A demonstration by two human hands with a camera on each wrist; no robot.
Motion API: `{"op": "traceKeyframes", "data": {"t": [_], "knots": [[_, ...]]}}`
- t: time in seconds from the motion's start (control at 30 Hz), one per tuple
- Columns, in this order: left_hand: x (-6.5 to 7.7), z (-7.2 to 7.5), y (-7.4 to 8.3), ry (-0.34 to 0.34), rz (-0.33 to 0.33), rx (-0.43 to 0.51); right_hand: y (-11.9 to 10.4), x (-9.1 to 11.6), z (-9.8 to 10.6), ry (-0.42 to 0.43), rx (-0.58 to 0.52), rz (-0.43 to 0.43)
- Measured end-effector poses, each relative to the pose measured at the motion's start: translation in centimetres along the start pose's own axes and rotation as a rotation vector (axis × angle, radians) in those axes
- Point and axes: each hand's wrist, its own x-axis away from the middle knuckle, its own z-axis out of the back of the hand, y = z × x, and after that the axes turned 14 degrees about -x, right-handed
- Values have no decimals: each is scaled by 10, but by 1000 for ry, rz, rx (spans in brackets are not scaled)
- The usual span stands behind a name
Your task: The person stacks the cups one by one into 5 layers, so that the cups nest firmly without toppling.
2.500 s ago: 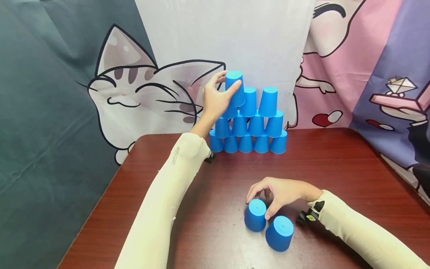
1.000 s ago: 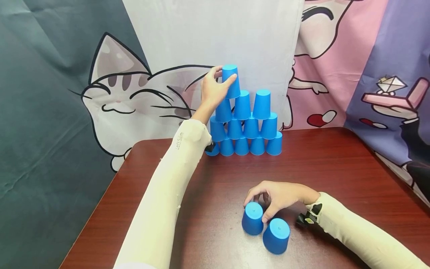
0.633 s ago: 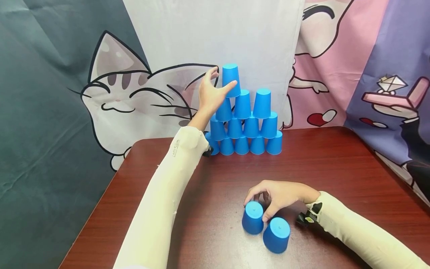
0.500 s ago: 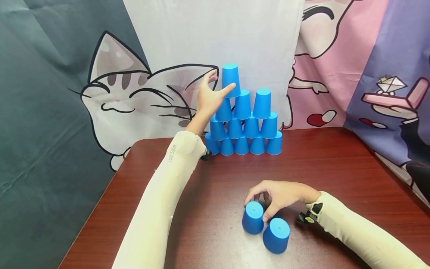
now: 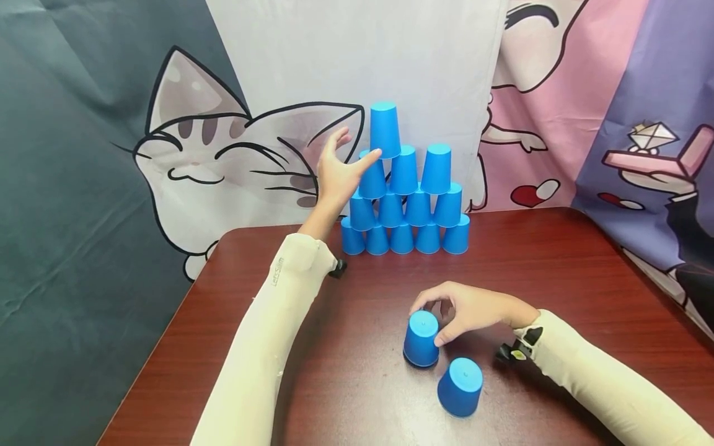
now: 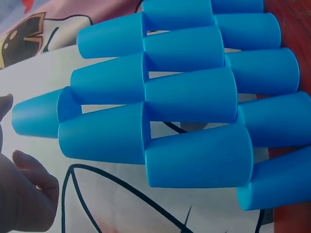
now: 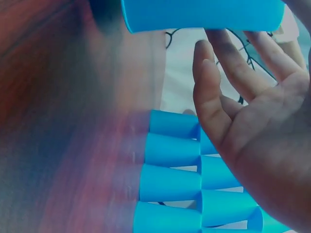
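Upside-down blue cups (image 5: 401,207) form a pyramid at the back of the table, with one cup (image 5: 385,130) alone at its peak. My left hand (image 5: 337,173) is just left of that peak, fingers spread and nothing in them; in the left wrist view a gap separates the hand (image 6: 29,194) from the top cup (image 6: 36,116). Nearer the front, my right hand (image 5: 474,306) grips an upside-down blue cup (image 5: 421,339) between thumb and fingers, a dark shadow under its rim. The right wrist view shows this cup (image 7: 204,13) against the fingers.
Another upside-down blue cup (image 5: 460,389) stands on the dark red table (image 5: 346,378), in front of the right hand. A cloth backdrop (image 5: 435,62) with cartoon cats hangs right behind the pyramid. Three cups make the row under the peak.
My left hand has let go of the top cup, now on the peak, and drawn away left and down. My right hand has raised its cup slightly, away from the other loose cup.
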Motion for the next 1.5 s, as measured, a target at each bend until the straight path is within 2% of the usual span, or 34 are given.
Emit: {"op": "traceKeyframes", "data": {"t": [0.17,0.27,0.43,0.67,0.9,1.13,1.3,1.5], "knots": [[8,1,-11,-4,36,52,-5,1,5,79,-66,-22],[12,1,-17,2,43,67,-8,2,8,122,-46,-21],[16,4,-25,41,17,119,-8,4,17,222,-6,14],[21,4,-35,34,24,149,-14,3,23,437,23,34],[32,1,-48,2,69,150,-22,-5,29,644,70,59],[38,-6,-53,-25,84,146,-30,-8,39,818,59,-8],[43,-10,-57,-17,80,149,-34,-12,46,904,52,-36],[46,-14,-61,-37,82,144,-43,-16,54,961,74,-24]]}}
